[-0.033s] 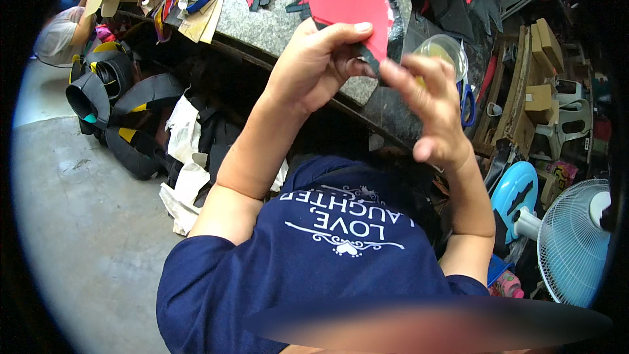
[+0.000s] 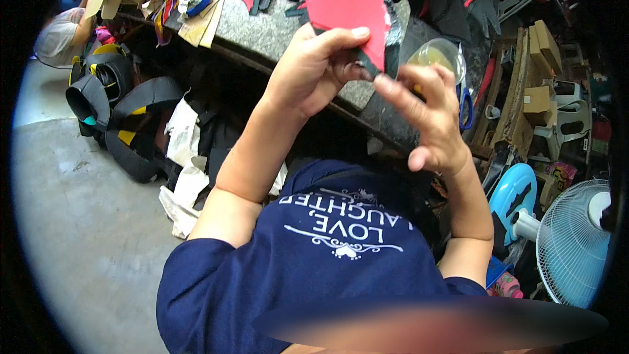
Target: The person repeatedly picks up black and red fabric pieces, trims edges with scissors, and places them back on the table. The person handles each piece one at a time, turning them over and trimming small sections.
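The left hand (image 2: 311, 69) pinches a red shaped sheet piece (image 2: 350, 0) with a black edge, thumb laid flat on its lower face and fingers curled behind it. The piece is held up over the speckled granite worktop (image 2: 262, 26). The right hand (image 2: 426, 115) meets the piece's lower tip, its fingertips (image 2: 386, 85) closed narrowly on the black edge there. Behind the right hand stands a clear plastic cup (image 2: 440, 52), with blue-handled scissors (image 2: 466, 105) just beside it. A white fan (image 2: 573, 249) stands at the lower right, well apart from both hands.
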`<state>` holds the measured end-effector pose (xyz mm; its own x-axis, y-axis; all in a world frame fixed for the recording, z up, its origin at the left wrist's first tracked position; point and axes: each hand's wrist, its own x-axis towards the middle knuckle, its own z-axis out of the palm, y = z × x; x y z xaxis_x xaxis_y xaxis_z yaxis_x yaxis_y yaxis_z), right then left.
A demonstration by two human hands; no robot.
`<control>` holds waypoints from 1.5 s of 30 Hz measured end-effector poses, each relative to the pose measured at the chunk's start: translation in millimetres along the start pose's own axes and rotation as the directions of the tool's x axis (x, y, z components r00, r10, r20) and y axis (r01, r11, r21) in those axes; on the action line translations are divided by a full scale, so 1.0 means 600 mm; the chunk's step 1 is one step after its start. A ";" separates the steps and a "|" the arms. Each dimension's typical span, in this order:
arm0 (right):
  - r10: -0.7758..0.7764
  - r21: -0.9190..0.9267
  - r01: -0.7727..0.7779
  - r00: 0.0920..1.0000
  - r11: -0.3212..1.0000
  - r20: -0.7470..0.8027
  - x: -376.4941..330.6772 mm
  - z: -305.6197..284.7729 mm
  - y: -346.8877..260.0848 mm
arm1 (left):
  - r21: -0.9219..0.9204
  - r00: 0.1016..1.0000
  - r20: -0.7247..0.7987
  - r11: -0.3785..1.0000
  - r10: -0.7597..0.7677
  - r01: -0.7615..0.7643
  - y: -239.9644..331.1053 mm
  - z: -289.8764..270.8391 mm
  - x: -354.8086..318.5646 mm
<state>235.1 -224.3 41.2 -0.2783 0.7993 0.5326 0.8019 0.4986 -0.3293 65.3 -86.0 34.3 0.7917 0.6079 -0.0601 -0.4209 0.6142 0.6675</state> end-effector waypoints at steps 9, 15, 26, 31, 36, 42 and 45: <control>0.577 0.932 -0.337 0.792 0.137 0.202 0.112 -0.022 0.094 | 0.302 0.997 0.066 0.952 0.026 -0.045 -0.009 0.015 -0.025; 0.576 0.910 -0.066 0.792 0.409 -0.202 0.199 -0.056 0.151 | 0.467 0.996 0.067 0.884 -0.064 0.026 -0.023 0.002 -0.018; 0.495 0.156 -0.518 0.621 0.841 -0.608 0.171 -0.189 0.461 | 0.811 0.912 0.316 0.424 0.262 -0.403 -0.062 0.030 0.108; 0.377 -0.424 -0.661 0.724 0.619 -0.578 0.098 -0.111 0.534 | 0.856 0.739 0.508 -0.166 0.443 -0.489 -0.035 -0.004 0.117; 0.594 -0.079 -0.736 0.600 0.672 -0.537 0.118 -0.111 0.464 | 0.810 0.446 0.582 -0.532 0.680 -0.245 0.038 -0.085 0.216; 0.446 -0.199 -0.564 0.785 0.801 -0.429 0.087 -0.142 0.343 | 0.856 0.735 0.138 -0.453 0.664 0.248 0.131 -0.216 0.327; 0.451 -0.008 -0.472 0.846 0.881 -0.284 0.070 -0.130 0.275 | 0.892 0.746 0.044 -0.363 0.664 0.271 0.139 -0.223 0.337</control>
<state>396.6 -134.6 70.1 0.2764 0.8057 0.5239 0.8424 0.0592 -0.5356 130.8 155.7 -21.4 0.3303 0.8396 0.4312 0.7619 -0.5068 0.4033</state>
